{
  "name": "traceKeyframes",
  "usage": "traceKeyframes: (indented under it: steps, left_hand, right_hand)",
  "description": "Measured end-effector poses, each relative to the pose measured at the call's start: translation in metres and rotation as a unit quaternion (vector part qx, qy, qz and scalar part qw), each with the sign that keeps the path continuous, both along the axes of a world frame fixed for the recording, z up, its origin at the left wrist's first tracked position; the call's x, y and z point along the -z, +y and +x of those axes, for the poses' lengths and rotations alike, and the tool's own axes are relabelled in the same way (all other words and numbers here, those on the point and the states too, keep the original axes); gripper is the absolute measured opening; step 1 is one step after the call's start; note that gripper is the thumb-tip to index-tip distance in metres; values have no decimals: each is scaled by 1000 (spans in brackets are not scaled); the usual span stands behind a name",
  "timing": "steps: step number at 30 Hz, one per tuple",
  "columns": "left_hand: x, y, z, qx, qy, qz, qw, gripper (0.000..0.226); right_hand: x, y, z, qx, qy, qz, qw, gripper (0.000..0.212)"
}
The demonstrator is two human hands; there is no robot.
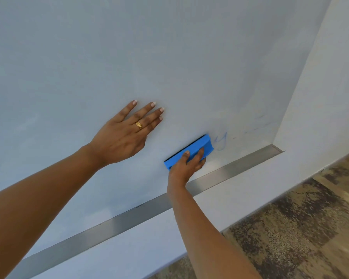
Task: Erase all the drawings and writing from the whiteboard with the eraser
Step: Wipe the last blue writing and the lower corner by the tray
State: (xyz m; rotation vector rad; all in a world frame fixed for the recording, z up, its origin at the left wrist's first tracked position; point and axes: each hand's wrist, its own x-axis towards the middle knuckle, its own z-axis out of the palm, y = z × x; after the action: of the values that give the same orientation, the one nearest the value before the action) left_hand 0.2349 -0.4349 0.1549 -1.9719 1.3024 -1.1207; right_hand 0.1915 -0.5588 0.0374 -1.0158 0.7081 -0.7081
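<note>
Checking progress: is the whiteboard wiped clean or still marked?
Still marked. Faint blue writing shows on the whiteboard just right of the eraser that the right hand grips.

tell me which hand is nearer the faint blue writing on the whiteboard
Right. The right hand grips the blue eraser, whose end sits just beside the blue writing. The left hand lies flat on the whiteboard, farther to the left of the writing, beyond the eraser.
</note>
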Motion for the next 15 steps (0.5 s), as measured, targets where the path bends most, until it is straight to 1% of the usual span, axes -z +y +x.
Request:
traceKeyframes:
  steps: [5, 9, 11, 12, 15]
  left_hand:
    - [2, 0, 2, -6, -1, 7, 1000, 54]
    - [3, -1, 3, 1, -19, 8, 1000, 53]
    - [4, -4, 4, 5, -24, 9, 1000, 52]
    - [5, -5, 4, 7, -26, 11, 1000, 52]
    - [5, -9, 6, 14, -33, 20, 999, 52]
  right_hand:
    - [22, -29, -2, 4, 49, 130, 990, 47]
    - [16, -38, -4, -6, 65, 190, 980, 49]
    - [10, -38, -4, -10, 62, 194, 979, 49]
    - [6, -37, -5, -13, 59, 181, 982, 48]
    - [-9, -28, -4, -18, 40, 104, 994, 47]
